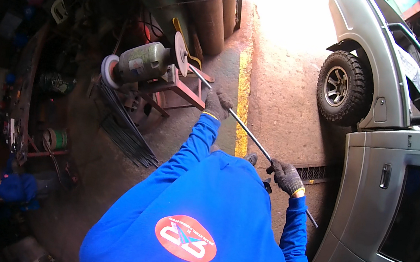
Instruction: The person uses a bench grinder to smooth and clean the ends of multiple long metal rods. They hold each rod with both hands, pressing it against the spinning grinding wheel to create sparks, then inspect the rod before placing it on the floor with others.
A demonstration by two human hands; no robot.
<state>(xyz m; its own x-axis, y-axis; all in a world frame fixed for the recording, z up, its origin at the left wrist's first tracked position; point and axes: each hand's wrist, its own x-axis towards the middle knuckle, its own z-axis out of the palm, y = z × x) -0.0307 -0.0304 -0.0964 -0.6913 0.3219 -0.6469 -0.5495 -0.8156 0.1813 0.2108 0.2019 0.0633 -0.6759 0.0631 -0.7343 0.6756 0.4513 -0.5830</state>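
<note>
A long thin metal rod [251,134] runs slantwise across the middle, from the grinder down to the right. My left hand [217,104], in a dark grey knit glove, is closed round its upper part. Farther down the rod, my right hand [286,177] grips it in a matching glove with a yellow cuff. The rod's far end lies close to the right wheel [180,54] of a green bench grinder [142,62]; whether they touch I cannot tell. The grinder sits on a reddish metal stand [186,90], with a second wheel [109,70] at its left end.
A bundle of dark rods [124,125] lies on the floor below the grinder. To the right stands a silver vehicle [366,181] with a chunky tyre [343,88]. A yellow floor line [244,93] and a drain grate [315,173] are nearby. Another person [17,187] is at far left.
</note>
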